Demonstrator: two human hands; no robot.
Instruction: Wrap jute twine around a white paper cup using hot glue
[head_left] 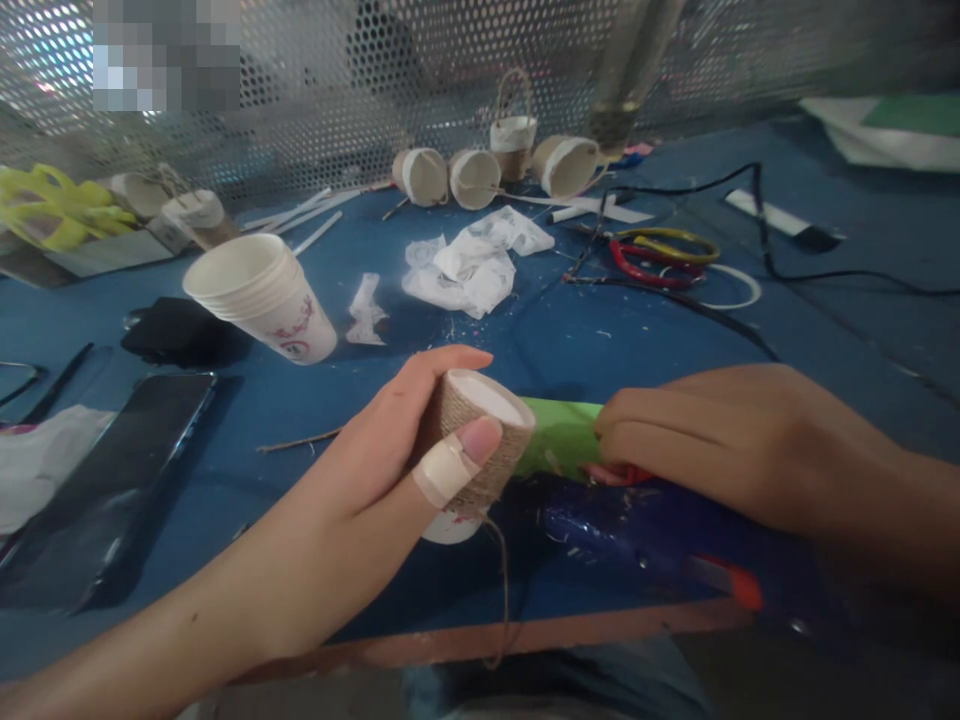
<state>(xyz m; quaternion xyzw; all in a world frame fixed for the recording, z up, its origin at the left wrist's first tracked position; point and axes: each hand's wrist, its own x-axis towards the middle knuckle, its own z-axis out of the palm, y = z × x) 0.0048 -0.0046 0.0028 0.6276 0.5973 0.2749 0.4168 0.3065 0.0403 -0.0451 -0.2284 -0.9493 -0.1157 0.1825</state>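
Note:
My left hand [382,480], with a pale bandage on the thumb, is wrapped around a paper cup covered in brown twine [480,460]. The cup tilts bottom-up, and a loose strand of twine [504,590] hangs from its lower end. Just to the right, my right hand [697,440] has its fingers curled closed beside a green sheet [562,435]. A small bit of red shows under those fingers; what they grip is hidden. Below the right hand lies a dark blue tool that looks like a glue gun [660,545], with an orange-red part.
Stacked paper cups [262,295] stand at left, near a phone [112,480]. Crumpled white paper [476,265] lies mid-table. Several small twine-trimmed cups [474,178] line the mesh partition [300,90]. Red-and-yellow-handled tools [660,255] and a black cable [757,220] are at right.

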